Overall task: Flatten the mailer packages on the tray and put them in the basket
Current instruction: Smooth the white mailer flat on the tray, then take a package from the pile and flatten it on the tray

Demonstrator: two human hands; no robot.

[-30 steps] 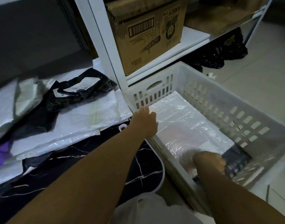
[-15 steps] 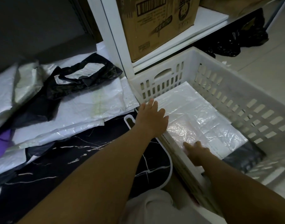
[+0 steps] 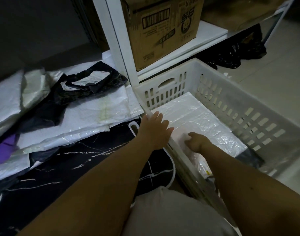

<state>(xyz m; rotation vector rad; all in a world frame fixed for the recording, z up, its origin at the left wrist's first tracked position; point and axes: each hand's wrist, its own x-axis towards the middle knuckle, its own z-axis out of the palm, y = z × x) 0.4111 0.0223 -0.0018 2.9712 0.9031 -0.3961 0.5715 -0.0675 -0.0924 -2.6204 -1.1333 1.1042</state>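
A white slatted basket (image 3: 258,114) stands on the floor at the right. Inside it a clear-white mailer (image 3: 202,120) lies flat over a dark one (image 3: 249,155). My right hand (image 3: 196,141) is inside the basket with curled fingers pressing down on the white mailer's near-left part. My left hand (image 3: 154,129) rests with straight fingers on the basket's left rim. To the left, a black marbled tray (image 3: 81,155) carries several mailers: a crumpled black one (image 3: 88,84), large white ones (image 3: 88,114) and a purple one (image 3: 4,149).
A white shelf post (image 3: 118,41) rises just behind the basket, with a cardboard box (image 3: 163,29) on the shelf. Black bags (image 3: 237,53) lie under the shelf. Tiled floor (image 3: 282,82) lies to the right. My light-clothed knee (image 3: 171,213) is at the bottom.
My right hand slid from the basket's near right corner leftward along the white mailer and its fingers curled. My left hand stayed at the basket's left rim.
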